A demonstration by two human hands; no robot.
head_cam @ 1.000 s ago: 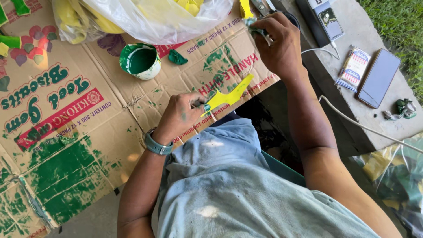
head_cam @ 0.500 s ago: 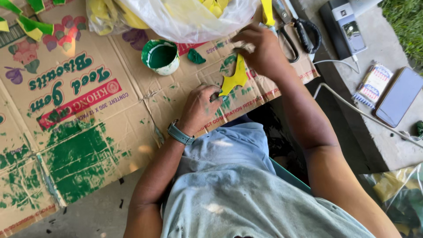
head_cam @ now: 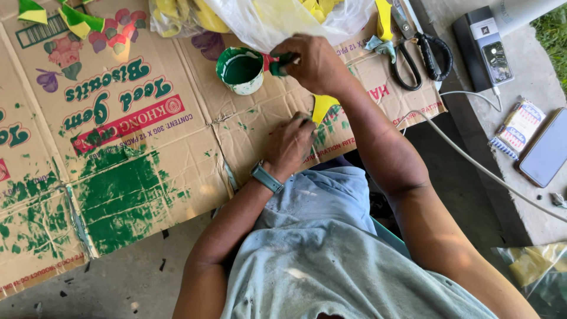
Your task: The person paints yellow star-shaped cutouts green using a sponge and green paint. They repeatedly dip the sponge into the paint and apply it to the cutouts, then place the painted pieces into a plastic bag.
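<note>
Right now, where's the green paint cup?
Head view, upper middle: the green paint cup sits on the flattened cardboard, just left of the right hand and below the clear plastic bag.

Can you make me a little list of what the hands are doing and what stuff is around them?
left hand: presses a yellow piece down on the cardboard
right hand: holds a brush at the rim of the paint cup
paint cup: green paint inside, white outside
cardboard: flat, smeared with green
scissors: black handles, lying right of the hands
plastic bag: yellow pieces inside, behind the cup
phone: far right, on concrete
</note>
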